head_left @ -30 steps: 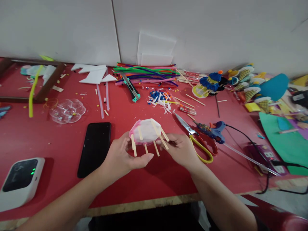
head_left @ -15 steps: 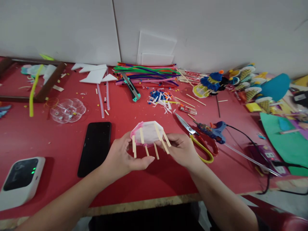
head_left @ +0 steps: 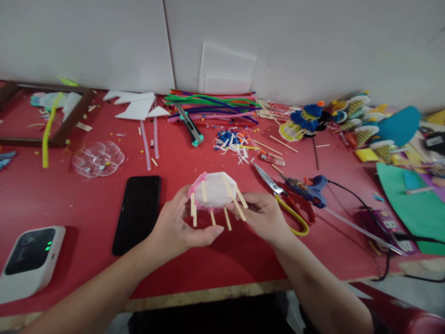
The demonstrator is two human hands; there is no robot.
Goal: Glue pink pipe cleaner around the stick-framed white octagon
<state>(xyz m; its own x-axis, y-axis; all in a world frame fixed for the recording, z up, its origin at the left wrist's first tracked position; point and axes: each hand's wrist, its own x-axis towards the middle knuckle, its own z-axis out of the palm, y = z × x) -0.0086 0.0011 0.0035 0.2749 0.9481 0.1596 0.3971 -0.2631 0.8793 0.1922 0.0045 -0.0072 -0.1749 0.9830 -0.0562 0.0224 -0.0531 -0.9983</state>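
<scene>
Between my two hands, above the red table, is a small white craft piece with pink fuzzy trim on its left edge. Several short wooden sticks stand out from it towards me. My left hand grips the left edge, its thumb stretched out below the sticks. On the right side, my right hand holds the piece with bent fingers; some fingertips are hidden behind it. Right of that hand lie scissors with a yellow and red handle, and a blue glue gun.
A black phone and a white device lie to the left. Farther back are a clear flower-shaped tray, a box cutter, coloured pipe cleaners and small scraps. A cord runs from the glue gun to a purple box.
The craft piece has tilted slightly, its far edge rising and showing more of the white face. Both hands keep nearly the same place and grip.
</scene>
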